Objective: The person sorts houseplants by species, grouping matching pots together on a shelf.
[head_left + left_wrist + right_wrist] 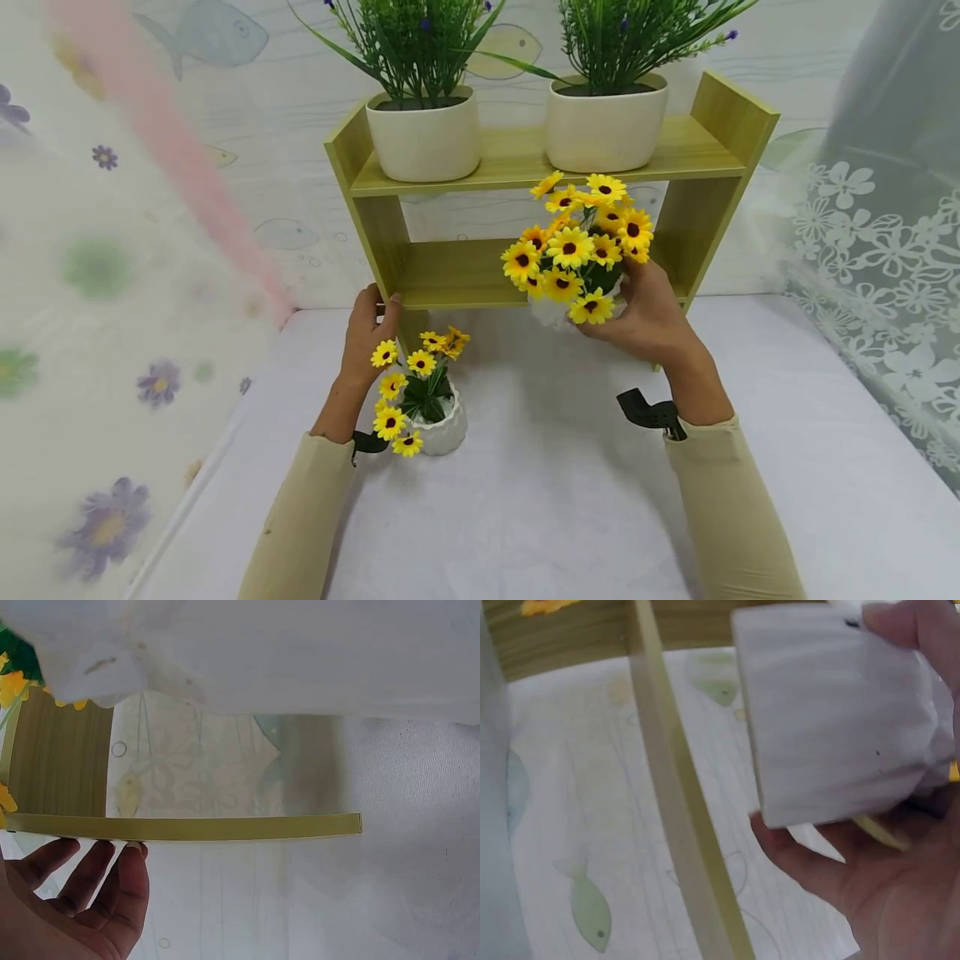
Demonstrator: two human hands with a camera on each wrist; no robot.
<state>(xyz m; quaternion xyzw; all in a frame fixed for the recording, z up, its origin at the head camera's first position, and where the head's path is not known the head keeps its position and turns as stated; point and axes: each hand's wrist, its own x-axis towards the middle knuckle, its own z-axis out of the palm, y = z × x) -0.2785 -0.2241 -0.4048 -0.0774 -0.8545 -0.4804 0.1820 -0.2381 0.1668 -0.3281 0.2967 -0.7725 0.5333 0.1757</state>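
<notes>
My right hand [645, 312] grips a white flowerpot [832, 712] of yellow artificial sunflowers [573, 250], held up in front of the middle board's right half. In the right wrist view, thumb and fingers lie on opposite sides of that pot. My left hand [365, 333] holds the left side panel of a wooden shelf [465, 271], low down by the middle board. Its fingertips meet the panel [225, 829] in the left wrist view. A second white pot [442, 425] of yellow sunflowers [420, 364] stands on the table beside the left forearm.
Two larger cream planters [425, 137] [607, 125] with green plants and purple flowers stand on the top board. A white cloth [510, 517] covers the table. Patterned curtains [150, 250] hang behind and at the left; lace [885, 217] hangs at the right.
</notes>
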